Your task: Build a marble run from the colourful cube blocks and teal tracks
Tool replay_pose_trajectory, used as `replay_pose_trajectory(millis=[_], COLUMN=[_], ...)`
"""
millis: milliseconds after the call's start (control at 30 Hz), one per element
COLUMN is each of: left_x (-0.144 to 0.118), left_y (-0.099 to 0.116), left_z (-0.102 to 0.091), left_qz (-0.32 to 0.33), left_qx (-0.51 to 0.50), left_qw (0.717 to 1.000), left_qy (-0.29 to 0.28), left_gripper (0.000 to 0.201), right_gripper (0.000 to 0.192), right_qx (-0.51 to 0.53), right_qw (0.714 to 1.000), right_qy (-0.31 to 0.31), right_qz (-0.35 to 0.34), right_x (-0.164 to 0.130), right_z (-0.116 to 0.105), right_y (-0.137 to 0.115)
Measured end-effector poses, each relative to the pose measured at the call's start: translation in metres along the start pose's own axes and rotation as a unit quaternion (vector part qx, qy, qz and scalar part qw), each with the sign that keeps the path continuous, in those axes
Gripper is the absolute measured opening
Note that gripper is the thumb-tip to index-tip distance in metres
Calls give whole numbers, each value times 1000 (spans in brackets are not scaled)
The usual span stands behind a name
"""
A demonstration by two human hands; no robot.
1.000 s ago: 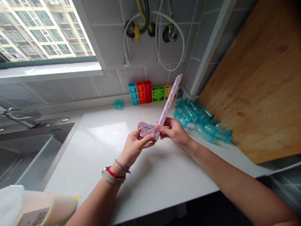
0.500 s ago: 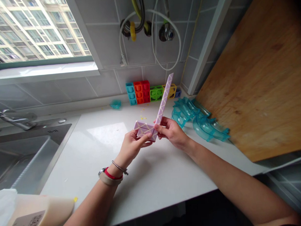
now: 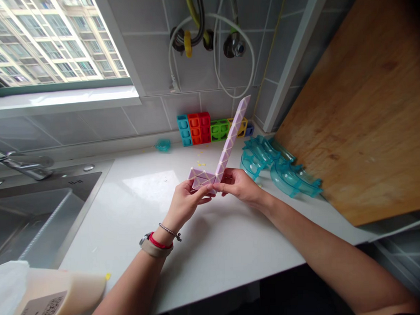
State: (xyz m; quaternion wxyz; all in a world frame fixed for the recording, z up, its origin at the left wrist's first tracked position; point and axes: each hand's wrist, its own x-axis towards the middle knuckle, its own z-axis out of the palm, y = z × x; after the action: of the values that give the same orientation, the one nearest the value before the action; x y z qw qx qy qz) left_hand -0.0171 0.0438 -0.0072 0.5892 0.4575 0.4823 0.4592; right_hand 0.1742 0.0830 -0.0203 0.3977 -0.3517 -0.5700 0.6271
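Note:
A lilac snake puzzle made of triangular segments is held above the white counter. One part is folded into a compact block; the other sticks up as a straight bar leaning to the right. My left hand is closed on the folded block, with the thumb on its near side. At the joint where the bar meets the block, my right hand pinches the puzzle between thumb and fingers. My fingers cover the lower edge of the block.
Coloured block frames, among them a red one, stand against the tiled wall. Translucent teal curved pieces lie right, beside a wooden board. A sink is at left, with a beige container nearer me.
The straight bar has turned a little and leans further right. My right hand has shifted slightly lower at the joint; my left hand keeps its hold on the block.

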Motion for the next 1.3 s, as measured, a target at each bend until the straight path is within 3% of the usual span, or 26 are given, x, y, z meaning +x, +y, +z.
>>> replay_pose_trajectory(millis=[400,633,833,1100,1300], left_x=[1,2,2,2,0], left_y=[-4,-4,-5,-7,-3], left_z=[-5,-2,1,3,1], left_qz=[-28,1,9,17,2], left_qx=[-6,10,8,20,-17], left_qw=[999,1000,1000,998,1000], left_qy=[-28,8,19,52,-9], left_gripper=[44,45,46,43,43], right_gripper=[49,46,44,45,44], right_qx=[-12,7,-2,-118,-25], right_qw=[1000,1000,999,985,999], right_qy=[20,9,45,106,43], right_qz=[-5,22,-16,-72,-17], right_x=[-4,-1,0,-5,-4], right_z=[4,3,5,12,6], right_y=[-1,-1,2,8,-3])
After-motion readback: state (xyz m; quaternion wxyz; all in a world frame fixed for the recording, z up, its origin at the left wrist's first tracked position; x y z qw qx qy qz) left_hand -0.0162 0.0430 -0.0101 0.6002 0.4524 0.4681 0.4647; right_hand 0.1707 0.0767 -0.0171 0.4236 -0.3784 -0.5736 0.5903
